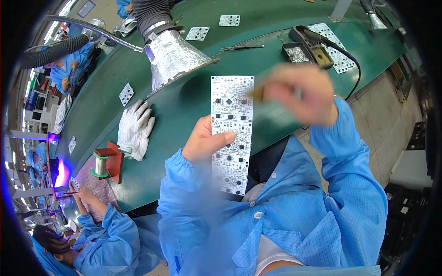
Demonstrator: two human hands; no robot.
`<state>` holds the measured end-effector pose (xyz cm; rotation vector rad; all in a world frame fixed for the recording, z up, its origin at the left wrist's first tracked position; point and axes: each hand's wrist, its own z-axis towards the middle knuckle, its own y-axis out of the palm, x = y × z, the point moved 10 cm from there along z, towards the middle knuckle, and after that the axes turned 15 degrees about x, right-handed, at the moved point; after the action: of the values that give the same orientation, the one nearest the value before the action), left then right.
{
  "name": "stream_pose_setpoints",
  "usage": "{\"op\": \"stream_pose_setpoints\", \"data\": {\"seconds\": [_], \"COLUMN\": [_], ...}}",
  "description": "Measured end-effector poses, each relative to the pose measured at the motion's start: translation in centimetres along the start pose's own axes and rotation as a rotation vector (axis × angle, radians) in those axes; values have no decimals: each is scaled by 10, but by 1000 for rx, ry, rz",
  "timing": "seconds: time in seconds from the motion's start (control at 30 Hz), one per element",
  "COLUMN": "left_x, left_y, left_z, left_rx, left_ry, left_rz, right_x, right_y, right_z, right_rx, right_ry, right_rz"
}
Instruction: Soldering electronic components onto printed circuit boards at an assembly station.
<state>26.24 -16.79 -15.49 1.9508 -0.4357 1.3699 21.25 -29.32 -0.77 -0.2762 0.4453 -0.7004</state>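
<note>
A long white circuit board panel with small black chips stands lengthwise before me, over the table's near edge. Its left edge is in my left hand, thumb across the front and the other fingers hidden behind. Over the panel's upper right side is my right hand, smeared by motion. Its fingers are closed round a blurred tan tool whose tip is close to the panel's upper right edge. Whether the tip touches the board I cannot tell, and its kind is too blurred to name.
On the green table lie white gloves, a solder wire spool on a red-brown stand, tweezers and more boards. A soldering iron stand is at the right. A foil-covered duct hangs ahead. A co-worker sits at left.
</note>
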Motion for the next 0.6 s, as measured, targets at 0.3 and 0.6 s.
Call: {"op": "stream_pose_setpoints", "data": {"seconds": [0.3, 0.6], "left_x": [3, 14], "left_y": [-8, -31], "left_z": [3, -1], "left_rx": [14, 97], "left_ry": [-10, 109], "left_rz": [-112, -74], "right_x": [3, 128], "right_y": [-6, -3], "right_z": [-10, -24], "right_rx": [23, 254], "right_ry": [187, 337], "right_rz": [393, -202]}}
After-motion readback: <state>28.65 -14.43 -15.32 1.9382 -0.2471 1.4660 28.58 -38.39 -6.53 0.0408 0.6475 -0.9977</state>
